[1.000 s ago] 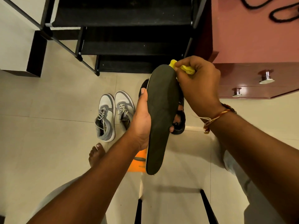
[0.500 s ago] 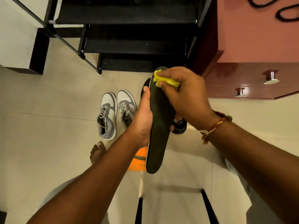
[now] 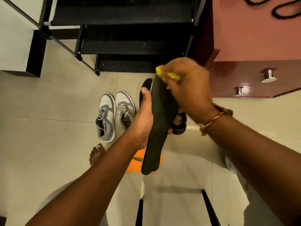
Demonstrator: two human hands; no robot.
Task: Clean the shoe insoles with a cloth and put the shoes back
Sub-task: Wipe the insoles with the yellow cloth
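Head view: the insole [image 3: 158, 128] runs near-to-far, its middle gripped by the left hand [image 3: 143, 121], while the right hand [image 3: 190, 88] pinches the yellow cloth [image 3: 169, 75] against its far tip.

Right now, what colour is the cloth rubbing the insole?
Yellow. The cloth shows best in the head view, the only view.

We find the sneakers [image 3: 106, 118] on the floor [image 3: 40, 152], left of the insole [image 3: 160, 121]. Behind them stands the rack [image 3: 130, 46], with the drawers [image 3: 241, 75] to its right. The cloth [image 3: 160, 72] sits on the insole's far end.
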